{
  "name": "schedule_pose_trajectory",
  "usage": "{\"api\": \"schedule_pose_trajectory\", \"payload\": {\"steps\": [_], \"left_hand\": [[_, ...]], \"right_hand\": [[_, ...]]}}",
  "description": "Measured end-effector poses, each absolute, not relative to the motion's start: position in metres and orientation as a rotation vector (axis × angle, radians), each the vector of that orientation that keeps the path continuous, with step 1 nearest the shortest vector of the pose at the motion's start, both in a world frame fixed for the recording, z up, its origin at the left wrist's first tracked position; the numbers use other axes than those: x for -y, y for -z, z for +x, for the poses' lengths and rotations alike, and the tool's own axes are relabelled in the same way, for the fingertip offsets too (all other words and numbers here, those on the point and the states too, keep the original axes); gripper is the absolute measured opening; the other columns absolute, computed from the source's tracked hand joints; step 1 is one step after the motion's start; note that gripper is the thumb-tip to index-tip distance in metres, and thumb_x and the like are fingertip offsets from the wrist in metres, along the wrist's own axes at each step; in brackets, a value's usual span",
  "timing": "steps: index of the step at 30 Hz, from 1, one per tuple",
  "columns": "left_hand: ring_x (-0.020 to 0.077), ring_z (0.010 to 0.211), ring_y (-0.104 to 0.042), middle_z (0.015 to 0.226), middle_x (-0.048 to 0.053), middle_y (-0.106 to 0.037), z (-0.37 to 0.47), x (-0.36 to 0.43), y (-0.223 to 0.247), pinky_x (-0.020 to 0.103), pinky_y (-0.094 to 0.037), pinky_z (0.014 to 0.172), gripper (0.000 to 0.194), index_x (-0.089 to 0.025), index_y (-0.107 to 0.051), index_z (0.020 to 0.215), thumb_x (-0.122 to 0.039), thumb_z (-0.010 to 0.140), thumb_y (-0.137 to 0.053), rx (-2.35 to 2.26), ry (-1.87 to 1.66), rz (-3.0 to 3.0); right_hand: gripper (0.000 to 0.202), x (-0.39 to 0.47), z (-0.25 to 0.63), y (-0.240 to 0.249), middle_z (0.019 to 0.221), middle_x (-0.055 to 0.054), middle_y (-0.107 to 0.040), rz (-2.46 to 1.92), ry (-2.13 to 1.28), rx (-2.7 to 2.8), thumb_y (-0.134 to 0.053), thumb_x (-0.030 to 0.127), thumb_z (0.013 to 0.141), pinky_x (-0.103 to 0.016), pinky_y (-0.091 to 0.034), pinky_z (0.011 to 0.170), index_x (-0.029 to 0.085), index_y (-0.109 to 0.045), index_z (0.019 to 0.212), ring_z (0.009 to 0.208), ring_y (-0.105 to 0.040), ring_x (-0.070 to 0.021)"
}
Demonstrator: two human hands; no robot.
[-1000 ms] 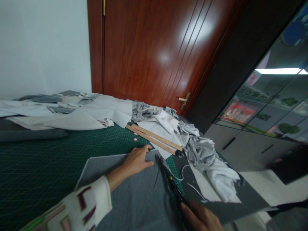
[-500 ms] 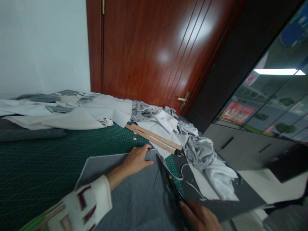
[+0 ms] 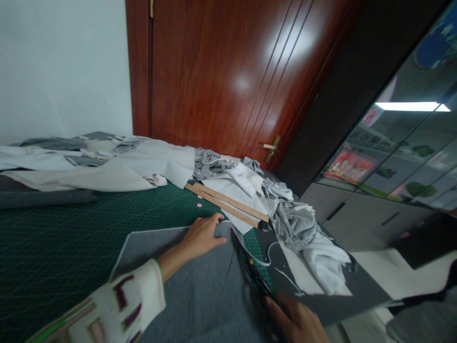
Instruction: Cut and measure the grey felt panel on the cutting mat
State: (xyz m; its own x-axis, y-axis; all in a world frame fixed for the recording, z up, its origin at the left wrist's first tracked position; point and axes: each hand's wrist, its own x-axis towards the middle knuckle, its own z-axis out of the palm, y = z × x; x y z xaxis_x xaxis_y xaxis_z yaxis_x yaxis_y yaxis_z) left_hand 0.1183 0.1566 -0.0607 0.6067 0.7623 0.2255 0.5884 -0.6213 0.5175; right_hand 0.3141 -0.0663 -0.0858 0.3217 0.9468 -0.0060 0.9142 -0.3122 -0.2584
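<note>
Grey fabric, unmarked, under left hand, scissors cutting.

At the bottom edge the frame cuts off the right hand, which hides the scissors' handles.

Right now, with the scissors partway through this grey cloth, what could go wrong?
The left hand presses the grey fabric right beside the scissors, so its fingertips could get nicked. The wooden rulers and the heap of scraps lie just past the blade tips and might snag them.
</note>
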Motion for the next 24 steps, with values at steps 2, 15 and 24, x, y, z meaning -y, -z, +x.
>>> {"api": "schedule_pose_trajectory", "payload": {"steps": [2, 15, 24], "left_hand": [[0.0294, 0.11, -0.063, 0.117, 0.009, -0.068, 0.118, -0.156, 0.06, 0.039, -0.043, 0.093, 0.051, -0.02, -0.049, 0.12, -0.034, 0.075, -0.069, -1.08, -0.604, 2.444], [0.0293, 0.112, -0.062, 0.119, 0.01, -0.067, 0.119, -0.156, 0.058, 0.039, -0.043, 0.095, 0.052, -0.02, -0.049, 0.121, -0.036, 0.076, -0.07, -1.085, -0.583, 2.445], [0.0344, 0.114, -0.059, 0.125, 0.013, -0.063, 0.119, -0.16, 0.061, 0.043, -0.041, 0.096, 0.055, -0.017, -0.049, 0.123, -0.037, 0.075, -0.069, -1.044, -0.593, 2.43]], "right_hand": [[0.05, 0.065, 0.315, 0.086, 0.069, -0.006, -0.071, -2.384, -0.282, 1.657, -0.036, 0.055, 0.094, -0.026, -0.043, 0.062, 0.023, -0.068, 0.074, 0.073, -0.069, -0.022], [0.048, 0.066, 0.308, 0.059, 0.065, -0.002, -0.059, -2.334, -0.604, 1.547, -0.028, 0.062, 0.088, -0.029, -0.04, 0.062, 0.024, -0.044, 0.064, 0.071, -0.064, -0.0218], [0.034, 0.064, 0.31, 0.05, 0.08, -0.011, -0.069, -2.281, -0.65, 1.666, -0.041, 0.051, 0.084, -0.032, -0.043, 0.064, 0.02, -0.055, 0.079, 0.074, -0.064, -0.0225]]}}
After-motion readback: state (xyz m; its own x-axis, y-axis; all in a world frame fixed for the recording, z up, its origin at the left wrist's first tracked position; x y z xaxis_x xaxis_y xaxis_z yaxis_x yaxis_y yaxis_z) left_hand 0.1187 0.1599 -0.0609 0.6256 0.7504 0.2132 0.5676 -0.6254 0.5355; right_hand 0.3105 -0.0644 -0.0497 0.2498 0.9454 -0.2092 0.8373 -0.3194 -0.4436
